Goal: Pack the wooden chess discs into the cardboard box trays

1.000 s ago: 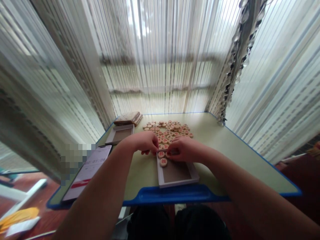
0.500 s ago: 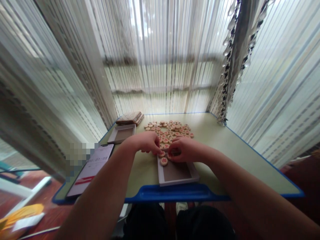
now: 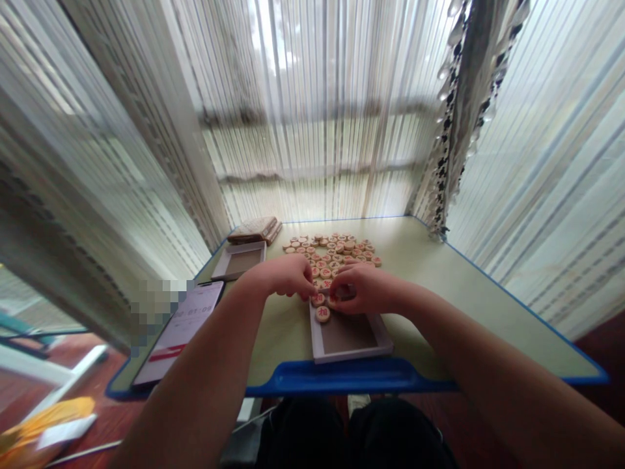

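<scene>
Curtains (image 3: 312, 150) back the table (image 3: 469, 312). At the tray (image 3: 354, 355)'s far end, left hand (image 3: 288, 275) and right hand (image 3: 365, 286), narrowly curled, each touch a disc (image 3: 318, 299), grip unclear; a third disc (image 3: 323, 314) lies just nearer.

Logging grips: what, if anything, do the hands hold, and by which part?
Cannot tell: left hand is at the edge of one round piece, right hand at another.

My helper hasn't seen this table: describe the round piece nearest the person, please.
On the pale, blue-edged table, find the shallow open box at the near edge. In its left part, nearer than the left hand, lies a round piece with a red character. Its neighbours are at the fingertips; this one is untouched and nearest.
</scene>
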Demonstrator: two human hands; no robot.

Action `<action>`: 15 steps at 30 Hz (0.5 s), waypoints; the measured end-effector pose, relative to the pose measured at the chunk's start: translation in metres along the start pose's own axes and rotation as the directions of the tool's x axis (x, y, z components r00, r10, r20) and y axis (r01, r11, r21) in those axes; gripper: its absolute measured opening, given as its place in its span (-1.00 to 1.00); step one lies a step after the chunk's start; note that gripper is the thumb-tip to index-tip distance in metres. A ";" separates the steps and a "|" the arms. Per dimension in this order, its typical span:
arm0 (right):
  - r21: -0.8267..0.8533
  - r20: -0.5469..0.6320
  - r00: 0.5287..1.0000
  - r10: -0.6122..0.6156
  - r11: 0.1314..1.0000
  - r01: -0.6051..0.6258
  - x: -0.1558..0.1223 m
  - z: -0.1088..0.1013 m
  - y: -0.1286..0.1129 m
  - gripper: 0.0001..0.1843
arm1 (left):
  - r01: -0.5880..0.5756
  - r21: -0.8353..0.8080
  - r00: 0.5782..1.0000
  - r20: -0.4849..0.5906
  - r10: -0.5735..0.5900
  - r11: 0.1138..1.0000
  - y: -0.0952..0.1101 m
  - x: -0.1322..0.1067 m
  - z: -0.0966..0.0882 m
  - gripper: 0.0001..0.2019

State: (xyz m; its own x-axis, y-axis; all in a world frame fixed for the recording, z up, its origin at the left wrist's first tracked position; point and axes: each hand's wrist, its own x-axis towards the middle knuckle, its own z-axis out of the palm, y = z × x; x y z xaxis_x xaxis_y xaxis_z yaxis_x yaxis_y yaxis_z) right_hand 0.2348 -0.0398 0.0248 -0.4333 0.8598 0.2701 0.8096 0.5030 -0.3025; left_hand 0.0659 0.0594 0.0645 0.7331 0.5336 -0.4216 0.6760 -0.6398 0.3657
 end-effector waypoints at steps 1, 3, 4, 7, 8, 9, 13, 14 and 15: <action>0.011 -0.017 1.000 0.004 1.000 -0.004 0.001 0.000 -0.001 -0.84 | 0.001 -0.025 1.000 0.004 -0.001 1.000 -0.001 -0.001 -0.001 -0.70; 0.026 -0.064 0.998 0.002 1.000 0.000 0.002 -0.001 -0.004 -0.83 | -0.003 -0.061 1.000 -0.003 0.003 0.998 -0.001 -0.003 -0.002 -0.72; 0.030 -0.091 0.996 -0.001 1.000 0.003 0.004 -0.001 -0.006 -0.82 | -0.005 -0.070 1.000 -0.008 0.004 0.998 -0.001 -0.003 -0.003 -0.74; 0.058 -0.131 0.991 0.000 0.998 0.008 0.007 0.002 -0.008 -0.80 | -0.004 -0.088 1.000 -0.012 0.003 0.996 -0.001 -0.004 -0.004 -0.79; 0.076 -0.129 0.992 0.010 0.997 0.000 0.009 0.003 -0.008 -0.78 | -0.003 -0.092 1.000 -0.012 0.002 0.996 -0.001 -0.004 -0.004 -0.79; 0.094 -0.124 0.992 0.022 0.996 -0.010 0.009 0.005 -0.007 -0.77 | -0.002 -0.096 1.000 -0.016 0.001 0.995 -0.001 -0.004 -0.004 -0.80; 0.102 -0.134 0.990 0.042 0.994 -0.029 0.011 0.014 -0.004 -0.77 | 0.013 -0.086 0.999 -0.033 -0.016 0.996 -0.001 -0.003 -0.003 -0.80; 0.088 -0.141 0.989 0.038 0.996 -0.026 0.012 0.015 -0.004 -0.77 | 0.022 -0.075 0.999 -0.036 -0.024 0.997 -0.001 -0.003 -0.002 -0.79; 0.071 -0.148 0.988 0.033 0.997 -0.023 0.012 0.016 -0.005 -0.78 | 0.030 -0.064 0.999 -0.039 -0.032 0.998 -0.001 -0.003 -0.002 -0.77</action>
State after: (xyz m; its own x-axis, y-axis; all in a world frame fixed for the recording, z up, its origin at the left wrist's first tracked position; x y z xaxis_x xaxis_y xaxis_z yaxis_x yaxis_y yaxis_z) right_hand 0.2192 -0.0308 0.0149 -0.3427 0.8535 0.3925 0.7889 0.4883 -0.3731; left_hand 0.0636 0.0596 0.0669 0.7133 0.5753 -0.4002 0.7008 -0.5870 0.4054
